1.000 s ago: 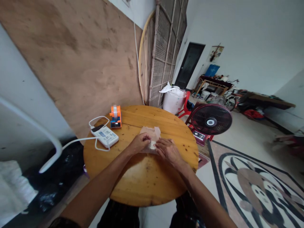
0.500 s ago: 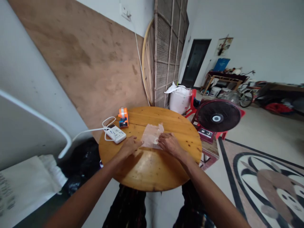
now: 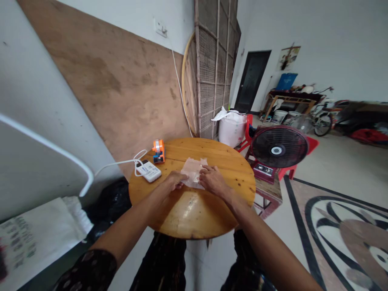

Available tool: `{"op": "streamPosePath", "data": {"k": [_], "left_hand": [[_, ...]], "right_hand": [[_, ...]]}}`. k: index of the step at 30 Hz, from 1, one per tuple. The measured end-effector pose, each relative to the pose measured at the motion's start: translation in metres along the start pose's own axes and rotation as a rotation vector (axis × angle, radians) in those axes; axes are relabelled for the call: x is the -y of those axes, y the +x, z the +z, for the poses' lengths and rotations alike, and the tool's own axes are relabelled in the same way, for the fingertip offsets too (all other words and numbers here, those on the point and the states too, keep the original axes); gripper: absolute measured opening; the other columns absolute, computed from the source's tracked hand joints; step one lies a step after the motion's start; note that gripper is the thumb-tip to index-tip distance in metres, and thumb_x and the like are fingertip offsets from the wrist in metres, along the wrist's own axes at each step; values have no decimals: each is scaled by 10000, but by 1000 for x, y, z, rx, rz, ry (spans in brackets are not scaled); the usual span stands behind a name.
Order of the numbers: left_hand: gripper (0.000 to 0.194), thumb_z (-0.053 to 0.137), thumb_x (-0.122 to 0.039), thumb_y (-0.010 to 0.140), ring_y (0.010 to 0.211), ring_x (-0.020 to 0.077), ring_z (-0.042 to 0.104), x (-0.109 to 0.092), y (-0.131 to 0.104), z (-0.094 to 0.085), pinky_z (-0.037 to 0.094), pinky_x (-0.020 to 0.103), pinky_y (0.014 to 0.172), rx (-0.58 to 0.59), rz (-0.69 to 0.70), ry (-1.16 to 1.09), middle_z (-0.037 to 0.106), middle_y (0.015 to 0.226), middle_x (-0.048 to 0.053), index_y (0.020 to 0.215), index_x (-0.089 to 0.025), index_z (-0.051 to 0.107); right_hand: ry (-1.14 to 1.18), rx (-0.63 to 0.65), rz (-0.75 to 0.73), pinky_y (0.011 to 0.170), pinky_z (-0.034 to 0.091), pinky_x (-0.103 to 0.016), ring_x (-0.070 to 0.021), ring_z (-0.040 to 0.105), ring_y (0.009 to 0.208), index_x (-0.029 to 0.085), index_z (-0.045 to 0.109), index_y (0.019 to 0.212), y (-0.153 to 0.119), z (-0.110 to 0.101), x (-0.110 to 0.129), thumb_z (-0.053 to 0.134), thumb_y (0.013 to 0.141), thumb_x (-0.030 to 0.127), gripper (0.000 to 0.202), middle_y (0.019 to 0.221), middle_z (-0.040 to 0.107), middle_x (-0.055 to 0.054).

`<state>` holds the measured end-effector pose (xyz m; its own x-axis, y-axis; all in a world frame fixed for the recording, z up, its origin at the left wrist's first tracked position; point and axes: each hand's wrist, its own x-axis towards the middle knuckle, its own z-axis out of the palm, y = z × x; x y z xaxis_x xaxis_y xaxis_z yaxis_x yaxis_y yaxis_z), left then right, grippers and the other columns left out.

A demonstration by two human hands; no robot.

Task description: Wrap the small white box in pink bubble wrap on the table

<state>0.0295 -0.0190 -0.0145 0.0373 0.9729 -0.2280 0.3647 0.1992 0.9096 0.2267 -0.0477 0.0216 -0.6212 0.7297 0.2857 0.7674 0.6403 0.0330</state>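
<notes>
where half a second ago the left hand (image 3: 172, 180) lay flat on bare wood at eight o'clock of the pale pink sheet (image 3: 191, 176), it now sits against the sheet's near left edge, fingers loosely curled and pressing rather than clenched. the right hand (image 3: 212, 182) has barely shifted; its fingers rest spread on the sheet's right side, holding it flat, not pinching that i can tell. the view has also drawn back a little.

the sheet lies near the middle of the round wooden table (image 3: 188, 214), between the two hands and touching both. at ten o'clock of it sit the white power bank (image 3: 149, 170) and the orange tape dispenser (image 3: 158, 150), well apart from the fingers. bare wood runs from the hands to the near rim. beyond the table's three o'clock edge stands a floor fan (image 3: 279, 151).
</notes>
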Motion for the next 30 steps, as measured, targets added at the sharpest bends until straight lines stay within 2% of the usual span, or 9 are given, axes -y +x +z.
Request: {"op": "streamPosePath", "data": {"k": [2,4,8,11,14,17,24,27,30], "left_hand": [[281,549,-342,917,847,163,621,-4,-2,4,552,328,724,0,-98,20,619,1013,57,1082,-118,586],[288,550,-332,917,864,161,619,-11,-5,9,551,337,737,-15,-155,29,614,1044,73,1117,-127,571],[237,545,-333,920,639,93,571,-25,-10,21,506,234,568,-65,-126,35,608,829,17,998,-114,587],[138,576,-240,867,443,60,442,-34,-12,29,367,180,421,-97,-64,36,501,573,-48,814,-113,578],[105,567,-153,776,395,62,395,-39,-15,35,300,184,394,-102,19,39,435,469,-62,676,-133,542],[102,555,-167,721,412,69,414,-41,-18,35,318,185,414,-53,90,54,466,465,-48,623,-142,537],[139,508,-195,644,490,116,516,-39,-20,17,404,203,477,175,221,145,531,503,-22,677,-138,630],[164,471,-177,651,488,107,474,-35,-20,16,358,200,481,192,345,230,506,498,-27,632,-143,631],[179,463,-159,675,521,99,436,-31,-22,19,310,201,510,156,492,333,487,524,-30,587,-147,618]], "right_hand": [[-15,-3,-11,964,280,-414,-265,451,1256,161,714,837,0,1,1,562,901,245,185,1000,700,-109],[-21,0,-21,975,274,-416,-267,455,1247,160,715,819,-1,1,2,572,890,231,175,962,708,-107],[-17,5,-31,973,279,-415,-279,473,1220,150,723,837,-1,-2,3,591,872,218,152,972,713,-116],[-22,6,-32,978,274,-424,-284,479,1206,149,730,833,0,-2,2,578,876,216,172,960,714,-122],[-8,5,-25,980,272,-420,-274,479,1204,163,731,830,0,1,0,575,876,222,173,957,714,-115],[25,-6,-9,976,267,-422,-269,484,1197,171,729,821,1,5,-2,577,877,227,171,948,713,-108],[90,-28,0,960,285,-397,-255,498,1164,185,730,853,-2,6,-8,667,837,270,108,985,696,-85],[108,-39,14,939,306,-395,-244,523,1127,204,737,854,-4,5,-10,660,847,294,118,994,692,-80],[155,-47,32,971,305,-408,-245,527,1162,220,739,865,-6,4,-11,647,858,278,109,1003,704,-72]]}}
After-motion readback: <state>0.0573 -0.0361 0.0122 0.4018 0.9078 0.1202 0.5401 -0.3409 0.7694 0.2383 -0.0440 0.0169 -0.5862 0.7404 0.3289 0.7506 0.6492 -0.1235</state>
